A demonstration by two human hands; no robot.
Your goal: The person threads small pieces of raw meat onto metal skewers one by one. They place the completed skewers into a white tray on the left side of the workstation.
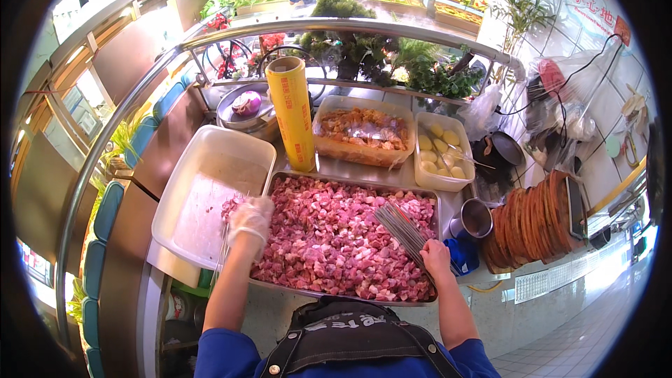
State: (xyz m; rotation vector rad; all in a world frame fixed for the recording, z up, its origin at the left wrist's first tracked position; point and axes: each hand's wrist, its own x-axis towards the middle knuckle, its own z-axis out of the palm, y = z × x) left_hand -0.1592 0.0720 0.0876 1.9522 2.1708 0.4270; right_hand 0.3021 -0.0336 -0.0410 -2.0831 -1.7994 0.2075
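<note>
A wide metal tray (pixel 341 294) filled with diced raw pink meat (pixel 336 236) lies before me. My right hand (pixel 437 260) grips one end of a bundle of thin metal skewers (pixel 401 231), which slants across the meat. In a clear plastic glove, my left hand (pixel 253 220) is at the right wall of a white plastic bin (pixel 181 210). Small meat pieces (pixel 231 207) show at its fingers, and thin skewers (pixel 224 244) run down beside the wrist past the bin's edge. Blur hides whether those fingers hold them.
Behind the tray stand a yellow roll of wrap (pixel 292 115), a tub of orange-red marinated meat (pixel 362 131) and a tub of peeled potatoes (pixel 441 152). A metal cup (pixel 474 218) and a stack of brown discs (pixel 530 223) are at right. A steel rail (pixel 336 23) curves around.
</note>
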